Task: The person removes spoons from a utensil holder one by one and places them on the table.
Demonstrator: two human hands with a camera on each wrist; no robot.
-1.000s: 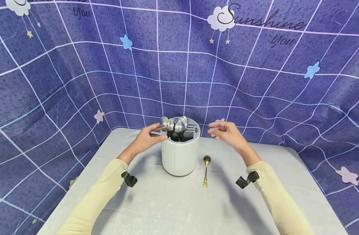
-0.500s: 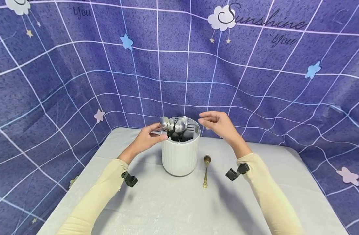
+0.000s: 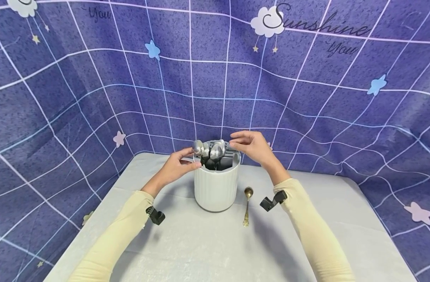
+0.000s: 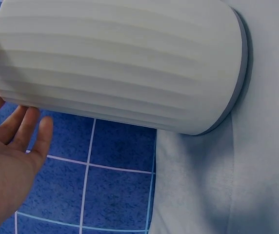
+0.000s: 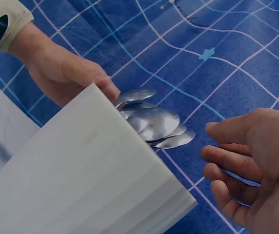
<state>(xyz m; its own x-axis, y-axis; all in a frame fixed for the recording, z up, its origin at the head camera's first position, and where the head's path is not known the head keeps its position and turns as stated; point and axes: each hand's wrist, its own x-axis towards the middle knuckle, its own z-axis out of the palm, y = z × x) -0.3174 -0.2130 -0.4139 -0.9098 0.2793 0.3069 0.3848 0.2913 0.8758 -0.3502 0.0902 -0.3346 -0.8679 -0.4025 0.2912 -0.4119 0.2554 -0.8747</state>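
A white ribbed holder (image 3: 215, 192) stands upright on the table between the two hands, its long axis vertical and its mouth facing up. Inside it, a cluster of silver spoons (image 3: 216, 152) stands bowls up, just beside the left fingertips; the handles run down out of sight, and the bowls overlap so much that I can't give a sure count. A dark compartment (image 3: 226, 163) shows between that cluster and the front right of the rim, below the right fingertips. The left hand (image 3: 175, 166) grips the holder's left upper side, thumb at the front of the rim and fingers curved along the wall. The right hand (image 3: 251, 145) has nothing in it; its fingers are loosely bent, thumb apart, pointing at the spoons from over the right rim, near them but not touching. Below the right fingers, a gold spoon (image 3: 247, 207) lies on the pale table cover (image 3: 207, 246), bowl away from the person, handle toward them. Beyond both hands hangs a blue gridded cloth (image 3: 288, 86).
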